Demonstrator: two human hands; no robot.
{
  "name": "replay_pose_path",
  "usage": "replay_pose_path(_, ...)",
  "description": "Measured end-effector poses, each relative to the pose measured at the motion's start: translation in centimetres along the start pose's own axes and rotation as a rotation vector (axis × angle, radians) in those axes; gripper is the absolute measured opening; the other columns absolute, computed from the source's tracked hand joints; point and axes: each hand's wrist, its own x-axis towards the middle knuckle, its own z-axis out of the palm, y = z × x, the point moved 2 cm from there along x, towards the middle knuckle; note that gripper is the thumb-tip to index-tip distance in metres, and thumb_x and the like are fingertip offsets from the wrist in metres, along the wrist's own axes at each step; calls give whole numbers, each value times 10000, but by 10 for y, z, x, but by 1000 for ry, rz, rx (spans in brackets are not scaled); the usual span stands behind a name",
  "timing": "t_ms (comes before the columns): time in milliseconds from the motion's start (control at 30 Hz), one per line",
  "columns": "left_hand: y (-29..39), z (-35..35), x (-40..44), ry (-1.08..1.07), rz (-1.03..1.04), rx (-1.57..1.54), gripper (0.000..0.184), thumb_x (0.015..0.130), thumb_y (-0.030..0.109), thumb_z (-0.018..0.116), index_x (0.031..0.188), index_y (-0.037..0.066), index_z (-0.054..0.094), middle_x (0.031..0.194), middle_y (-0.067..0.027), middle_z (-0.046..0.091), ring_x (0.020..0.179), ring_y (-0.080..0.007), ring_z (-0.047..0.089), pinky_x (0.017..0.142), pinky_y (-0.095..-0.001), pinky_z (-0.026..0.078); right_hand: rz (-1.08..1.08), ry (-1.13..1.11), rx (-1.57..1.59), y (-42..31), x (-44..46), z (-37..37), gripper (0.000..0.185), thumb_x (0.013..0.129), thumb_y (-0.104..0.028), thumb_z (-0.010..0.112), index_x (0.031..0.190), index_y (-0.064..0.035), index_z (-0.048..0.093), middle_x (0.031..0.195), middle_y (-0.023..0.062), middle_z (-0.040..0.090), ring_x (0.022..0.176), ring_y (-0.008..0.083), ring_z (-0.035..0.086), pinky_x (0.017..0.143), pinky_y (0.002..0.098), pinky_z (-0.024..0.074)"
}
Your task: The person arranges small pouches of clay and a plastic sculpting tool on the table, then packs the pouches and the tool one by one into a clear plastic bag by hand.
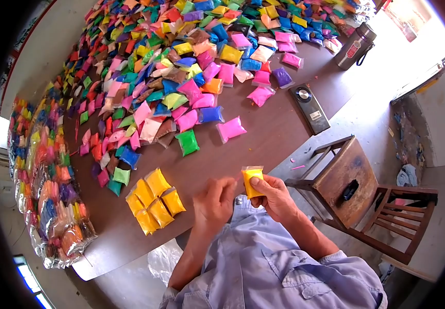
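My right hand (276,198) grips a small clear packet of yellow material (252,177), thumb across its front, held upright near the table's front edge. Just left of it, my left hand (214,201) is curled with its fingers drawn in and slightly blurred; nothing shows in it. Further left on the brown table (222,159) lies a tight group of several similar yellow packets (155,201), arranged in rows.
A large heap of mixed-colour packets (181,72) covers the table's far and left parts. Bagged bundles (52,206) line the left edge. A steel flask (355,46) and a flat dark device (309,108) are at right. A wooden chair (346,180) stands beside the table.
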Motion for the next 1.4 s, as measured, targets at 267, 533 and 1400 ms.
replay_pose_path(267,-11,9,3,-47,48,110,86,951,39,753,1004,33,685,879,-135,727,744,-348,728,634,-396,576,-44,28,-244,-5,-3,6,309,1058,-284,626,1174,-11,714,840,-9,628,686,63,524,610,239,406)
replay_pose_path(533,2,0,0,-39,79,71,99,955,61,746,1029,58,680,873,-113,707,736,-350,721,609,-412,577,-69,86,-369,-12,-1,8,281,1016,-228,629,1152,-1,722,857,-9,640,717,48,530,615,237,408)
replay_pose_path(1400,8,-8,-10,-14,35,59,114,934,30,766,997,45,673,828,-124,692,696,-341,711,581,-401,560,-137,-18,-409,-5,1,7,267,1073,-251,587,1170,-24,689,907,-16,642,764,54,549,660,241,437)
